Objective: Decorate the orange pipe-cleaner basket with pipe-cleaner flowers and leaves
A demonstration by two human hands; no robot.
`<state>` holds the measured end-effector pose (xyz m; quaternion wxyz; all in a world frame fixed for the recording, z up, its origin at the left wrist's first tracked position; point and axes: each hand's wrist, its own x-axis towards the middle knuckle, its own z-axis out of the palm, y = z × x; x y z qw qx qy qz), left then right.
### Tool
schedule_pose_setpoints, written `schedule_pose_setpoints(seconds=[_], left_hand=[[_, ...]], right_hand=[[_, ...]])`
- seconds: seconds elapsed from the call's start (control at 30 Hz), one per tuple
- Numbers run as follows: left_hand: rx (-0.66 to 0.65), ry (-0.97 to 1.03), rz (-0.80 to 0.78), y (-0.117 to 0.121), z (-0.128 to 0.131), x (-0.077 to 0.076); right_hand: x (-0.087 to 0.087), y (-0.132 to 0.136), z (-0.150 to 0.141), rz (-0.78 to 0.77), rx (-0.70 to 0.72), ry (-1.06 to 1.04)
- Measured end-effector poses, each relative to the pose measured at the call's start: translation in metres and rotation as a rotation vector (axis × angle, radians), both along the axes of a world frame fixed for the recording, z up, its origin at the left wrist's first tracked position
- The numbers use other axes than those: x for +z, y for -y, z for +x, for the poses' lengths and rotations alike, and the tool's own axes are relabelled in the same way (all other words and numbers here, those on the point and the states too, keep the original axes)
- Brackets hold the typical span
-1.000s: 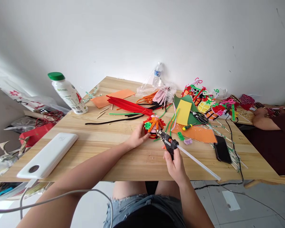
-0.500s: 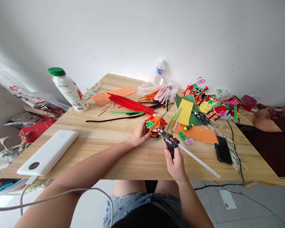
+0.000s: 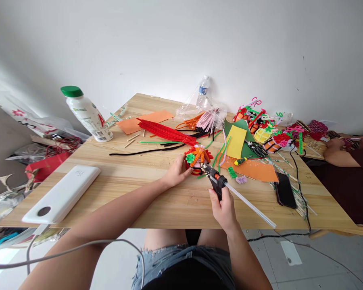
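Cups ornament (image 3: 199,158) from its eight o'clock with curled left hand (image 3: 178,172). Grips glue gun (image 3: 215,179) in closed right hand (image 3: 224,206) at ornament's five.

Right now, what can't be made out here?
Head view:
- Some fingers of the left hand: hidden by the flowered craft.
- Whether glue leaves the glue gun: too small.
- Small print on the white bottle: too small.
- The other person's face: cut off by the right edge.
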<state>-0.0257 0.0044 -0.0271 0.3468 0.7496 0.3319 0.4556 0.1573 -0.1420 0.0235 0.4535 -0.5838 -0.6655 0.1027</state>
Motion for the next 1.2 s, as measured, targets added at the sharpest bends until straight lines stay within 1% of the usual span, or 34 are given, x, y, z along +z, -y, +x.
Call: schedule_pose_setpoints(seconds=[0.37,0.53,0.63,0.73,0.8,1.03,1.2], left_hand=[[0.001,-0.054,0.010,0.002,0.000,0.006],[-0.002,-0.050,0.014,0.002,0.000,0.006],[-0.001,-0.048,0.006,0.001,0.000,0.005],[0.001,-0.049,0.013,0.001,0.000,0.003],[0.005,-0.051,0.020,0.001,0.000,0.003],[0.004,-0.061,0.005,0.001,-0.001,0.003],[0.013,-0.079,0.013,0.001,-0.001,0.002]], right_hand=[[-0.004,-0.002,-0.001,0.024,0.000,-0.006],[-0.001,-0.002,-0.002,0.027,-0.001,-0.006],[0.002,0.000,-0.002,-0.011,0.002,-0.030],[0.004,0.003,-0.003,-0.076,0.032,-0.084],[0.004,0.004,-0.004,-0.094,0.050,-0.116],[0.006,0.005,-0.007,-0.086,0.065,-0.131],[0.007,0.005,-0.007,-0.078,0.023,-0.105]])
